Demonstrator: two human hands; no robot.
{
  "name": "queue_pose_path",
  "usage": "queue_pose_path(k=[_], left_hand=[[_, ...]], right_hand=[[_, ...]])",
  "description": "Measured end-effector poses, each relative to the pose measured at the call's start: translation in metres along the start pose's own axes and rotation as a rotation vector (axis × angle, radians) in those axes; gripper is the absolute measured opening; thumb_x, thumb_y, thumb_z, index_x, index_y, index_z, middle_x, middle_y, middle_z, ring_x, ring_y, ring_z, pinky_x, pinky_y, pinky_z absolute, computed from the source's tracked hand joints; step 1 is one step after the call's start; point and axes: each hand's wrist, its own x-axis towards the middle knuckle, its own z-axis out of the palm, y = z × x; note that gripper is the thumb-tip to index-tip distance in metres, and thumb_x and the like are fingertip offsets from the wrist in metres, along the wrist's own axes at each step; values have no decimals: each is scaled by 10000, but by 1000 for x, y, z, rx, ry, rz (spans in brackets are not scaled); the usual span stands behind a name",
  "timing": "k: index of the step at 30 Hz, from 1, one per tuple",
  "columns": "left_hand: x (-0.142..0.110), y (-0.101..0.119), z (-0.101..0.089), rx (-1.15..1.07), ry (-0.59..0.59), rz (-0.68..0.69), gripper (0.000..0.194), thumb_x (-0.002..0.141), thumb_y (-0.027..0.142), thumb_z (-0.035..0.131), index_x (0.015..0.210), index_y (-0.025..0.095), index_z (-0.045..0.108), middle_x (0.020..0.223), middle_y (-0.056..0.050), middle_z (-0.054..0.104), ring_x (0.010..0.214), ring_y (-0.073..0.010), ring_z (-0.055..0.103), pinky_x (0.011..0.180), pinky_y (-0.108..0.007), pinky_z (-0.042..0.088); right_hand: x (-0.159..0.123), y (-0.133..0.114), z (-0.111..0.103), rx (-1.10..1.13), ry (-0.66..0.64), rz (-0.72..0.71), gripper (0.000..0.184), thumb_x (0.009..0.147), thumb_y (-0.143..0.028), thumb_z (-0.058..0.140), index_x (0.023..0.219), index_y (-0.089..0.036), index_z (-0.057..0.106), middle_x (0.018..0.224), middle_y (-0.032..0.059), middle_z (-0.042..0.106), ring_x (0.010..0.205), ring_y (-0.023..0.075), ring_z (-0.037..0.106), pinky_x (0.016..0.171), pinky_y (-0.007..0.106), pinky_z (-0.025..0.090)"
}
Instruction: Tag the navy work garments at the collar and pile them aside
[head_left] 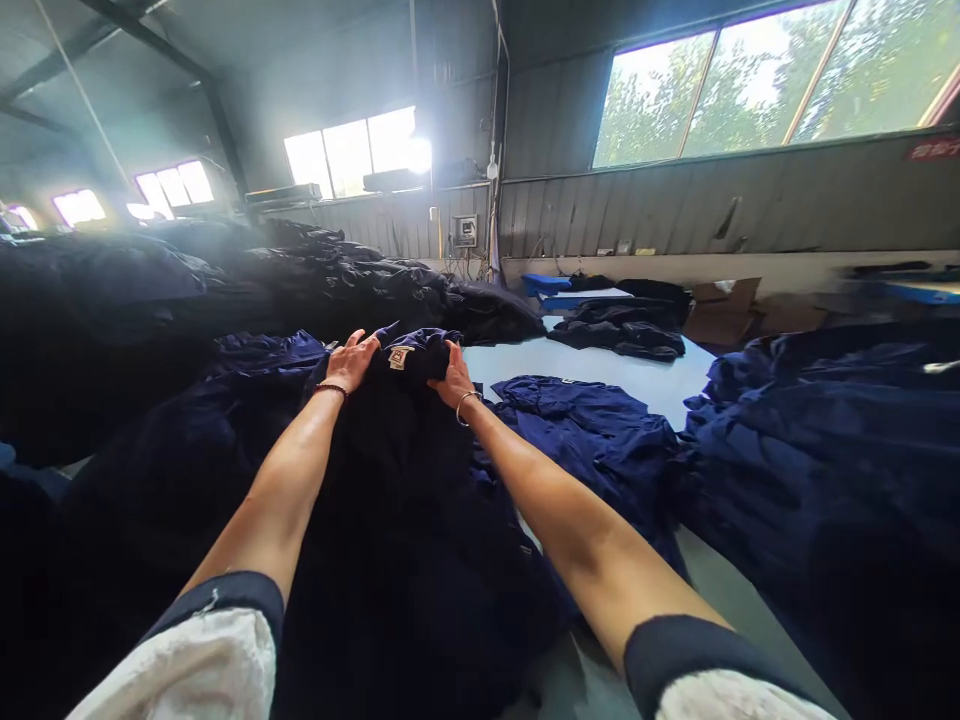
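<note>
Dark garment (397,450) in hands (352,362); cream label (398,357), print illegible

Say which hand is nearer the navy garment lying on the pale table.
Right. Right hand: just left of the navy garment. Left hand: farther left, beyond the label.

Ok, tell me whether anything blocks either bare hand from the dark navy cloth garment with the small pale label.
Nothing visible does: the bare left hand and bare right hand both hold the dark navy cloth garment near its upper edge, one on each side of the small pale label.
</note>
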Motion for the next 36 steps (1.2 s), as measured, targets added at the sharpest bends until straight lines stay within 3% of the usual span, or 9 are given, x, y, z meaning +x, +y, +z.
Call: queue_pose_path(k=[4,11,15,19,23,27,31,36], left_hand=[[14,10,46,-29,-28,-19,546,911,100,229,1359,323,448,1563,68,237,1466,-177,16,992,-426,433],[21,15,108,20,-141,-58,695,851,73,330,1480,353,244,1598,45,13,1460,-223,-84,1082,-605,234],[22,16,136,33,-197,-87,745,813,87,388,1485,365,227,1597,33,-10,1462,-246,-61,1098,-623,175],[21,18,155,34,-284,-109,711,833,124,366,1485,371,223,1592,7,115,1464,-253,38,1104,-619,160],[21,22,154,31,-344,-128,666,851,137,337,1475,359,269,1583,-7,162,1462,-255,70,1104,-618,165],[25,27,136,32,-394,-144,647,847,141,353,1465,330,312,1584,-48,151,1456,-289,97,1080,-645,201],[33,41,108,38,-441,-106,593,795,184,488,1374,308,468,1581,-98,156,1432,-368,153,1022,-697,246],[39,89,67,2,-381,-5,497,796,152,467,1269,263,568,1563,-94,230,1411,-326,246,1034,-655,283]], right_hand=[[13,38,7,-218,-35,5,1032,617,-118,690,1481,-275,147,1580,66,97,1452,243,109,1175,411,214],[25,102,30,-388,-230,150,1200,615,-217,745,1513,-276,-49,1588,67,-53,1459,246,-38,1169,410,200],[29,132,41,-396,-303,234,1297,573,-377,805,1509,-254,-84,1575,108,-99,1452,290,-64,1160,456,189],[24,148,46,-414,-370,365,1307,534,-493,824,1512,-304,-23,1571,112,-114,1447,334,-9,1121,518,239],[19,148,41,-415,-399,444,1222,546,-517,819,1515,-287,111,1567,156,-36,1426,365,133,1097,508,282],[14,142,20,-408,-378,313,1014,633,-503,772,1482,-267,270,1564,143,54,1404,336,227,1114,447,275],[6,141,-15,-440,-279,156,745,773,-448,661,1431,-243,379,1525,116,228,1410,258,228,1136,405,243],[-23,151,-74,-566,-178,225,662,807,-422,623,1402,-208,427,1473,131,321,1384,256,273,1131,403,234]])
